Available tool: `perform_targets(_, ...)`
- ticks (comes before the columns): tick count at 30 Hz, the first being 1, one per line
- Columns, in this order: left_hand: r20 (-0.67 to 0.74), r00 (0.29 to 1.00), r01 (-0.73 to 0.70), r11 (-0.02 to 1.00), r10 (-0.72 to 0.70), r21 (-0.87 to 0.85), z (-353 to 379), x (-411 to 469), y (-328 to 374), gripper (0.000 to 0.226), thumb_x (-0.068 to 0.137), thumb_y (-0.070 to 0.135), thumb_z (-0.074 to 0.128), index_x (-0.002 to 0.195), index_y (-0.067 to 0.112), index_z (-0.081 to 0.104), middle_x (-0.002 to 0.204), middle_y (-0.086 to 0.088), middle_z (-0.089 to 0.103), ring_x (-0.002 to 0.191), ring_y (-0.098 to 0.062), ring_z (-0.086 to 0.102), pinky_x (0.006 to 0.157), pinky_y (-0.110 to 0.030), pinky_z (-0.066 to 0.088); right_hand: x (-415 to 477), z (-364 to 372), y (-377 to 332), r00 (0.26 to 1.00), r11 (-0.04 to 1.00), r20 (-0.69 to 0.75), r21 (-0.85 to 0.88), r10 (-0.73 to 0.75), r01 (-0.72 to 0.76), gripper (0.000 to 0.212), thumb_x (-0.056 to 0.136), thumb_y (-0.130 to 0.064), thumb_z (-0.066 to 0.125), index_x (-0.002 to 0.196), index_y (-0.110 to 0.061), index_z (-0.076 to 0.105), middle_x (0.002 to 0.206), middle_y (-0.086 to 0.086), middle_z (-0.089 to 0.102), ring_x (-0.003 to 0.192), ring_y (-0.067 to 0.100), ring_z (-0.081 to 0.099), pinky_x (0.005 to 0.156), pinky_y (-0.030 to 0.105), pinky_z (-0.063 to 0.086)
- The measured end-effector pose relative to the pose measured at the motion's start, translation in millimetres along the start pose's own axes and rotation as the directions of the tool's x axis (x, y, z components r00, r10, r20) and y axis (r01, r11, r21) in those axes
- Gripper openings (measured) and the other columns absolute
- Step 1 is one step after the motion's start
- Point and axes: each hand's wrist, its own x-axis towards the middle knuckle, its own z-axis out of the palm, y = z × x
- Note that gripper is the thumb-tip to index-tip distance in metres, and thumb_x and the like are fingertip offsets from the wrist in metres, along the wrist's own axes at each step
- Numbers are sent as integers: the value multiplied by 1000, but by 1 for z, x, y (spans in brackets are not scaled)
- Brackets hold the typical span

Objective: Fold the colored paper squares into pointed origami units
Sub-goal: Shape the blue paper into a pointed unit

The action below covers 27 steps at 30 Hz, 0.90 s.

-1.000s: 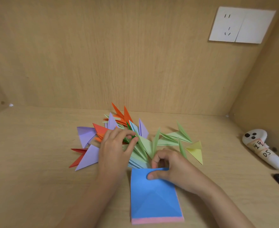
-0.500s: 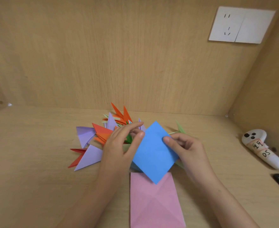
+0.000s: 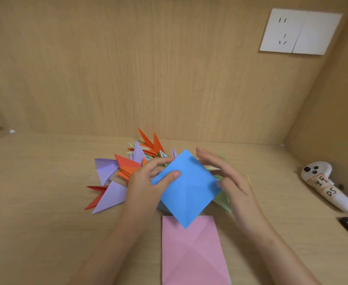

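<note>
While looking down from the head view, finds a blue square held as a diamond above the tabletop, before the heap of folded pointed pieces and overlapping the far edge of the pink sheet, pinched at its left corner by the left grip. Shows the right grip wide, fingers straight, just beside the right corner, too blurred to tell whether touching. Looks like the start of a fresh unit, faintly creased yet unfolded; next calls for pinching the right corner and bringing opposite corners together along a crease.

pink paper btm cut off, right hand blurred
</note>
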Motion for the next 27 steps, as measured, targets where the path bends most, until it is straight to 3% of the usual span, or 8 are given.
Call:
perform_targets(2, -19, 1000, 5, 1000, -5, -10, -1, 1, -1, 24, 79, 11, 74, 96, 28, 68, 87, 4, 75, 90, -7, 68, 81, -33, 53, -1, -1, 0, 992, 991, 112, -117, -50, 63, 71, 67, 9, 38, 121, -30, 63, 144, -21, 43, 137, 6, 32, 107, 16, 27)
perform_targets(4, -29, 1000, 1, 1000, -2, -13, -2, 2, -2, 24, 80, 12, 73, 95, 29, 68, 94, 3, 73, 93, -8, 68, 79, -30, 53, 0, 0, 2, 983, 968, 175, -228, -60, 100, 78, 64, 12, 41, 121, -37, 62, 149, -24, 32, 139, 5, 26, 108, 13, 21)
perform_targets(9, -52, 999, -13, 1000, 13, -3, -4, 4, -2, 23, 81, 11, 72, 97, 26, 68, 98, 4, 72, 91, -3, 66, 75, -19, 51, 0, 3, 8, 974, 933, 226, -347, -20, 99, 58, 80, 1, 66, 120, -40, 63, 155, -20, 16, 143, 7, 15, 113, 18, 20)
perform_targets(13, -49, 999, -9, 1000, 8, -9, -4, 4, -1, 23, 81, 11, 72, 97, 27, 68, 97, 4, 73, 93, -7, 66, 78, -23, 52, 0, 4, 7, 978, 941, 207, -328, -16, 85, 41, 74, -24, 80, 110, -41, 69, 153, -20, 22, 143, 5, 15, 110, 13, 20)
perform_targets(16, -45, 999, -7, 1000, 6, -10, -4, 3, -2, 22, 82, 12, 72, 95, 29, 68, 93, 3, 73, 92, -8, 67, 78, -27, 53, 0, 4, 8, 988, 946, 156, -319, -9, 59, 36, 72, -22, 80, 101, -42, 73, 148, -25, 29, 140, 5, 21, 108, 13, 22)
perform_targets(19, -16, 1000, -2, 1000, 1, -17, -2, 3, -3, 21, 83, 12, 70, 93, 31, 68, 90, 1, 74, 91, -9, 68, 81, -30, 52, 1, 4, 5, 995, 971, 103, -236, -8, 32, 26, 68, -37, 73, 94, -39, 76, 141, -26, 42, 135, 5, 33, 105, 13, 28)
perform_targets(23, 66, 998, 15, 995, -8, -95, 1, 0, 2, 17, 89, 8, 61, 92, 23, 70, 85, 9, 74, 87, -6, 68, 77, -27, 55, 2, 4, 2, 997, 997, -3, 14, 76, -76, 13, 71, -24, 81, 82, -18, 79, 122, -15, 63, 119, 5, 54, 96, 17, 40)
perform_targets(27, 140, 990, 59, 982, -34, -182, 4, -6, 11, 19, 94, 17, 51, 94, 18, 70, 83, 16, 70, 82, -7, 67, 59, -26, 58, 3, 2, 6, 982, 985, -127, 120, 142, -127, 15, 71, -21, 79, 70, -6, 74, 101, -2, 71, 99, 13, 65, 81, 18, 46)
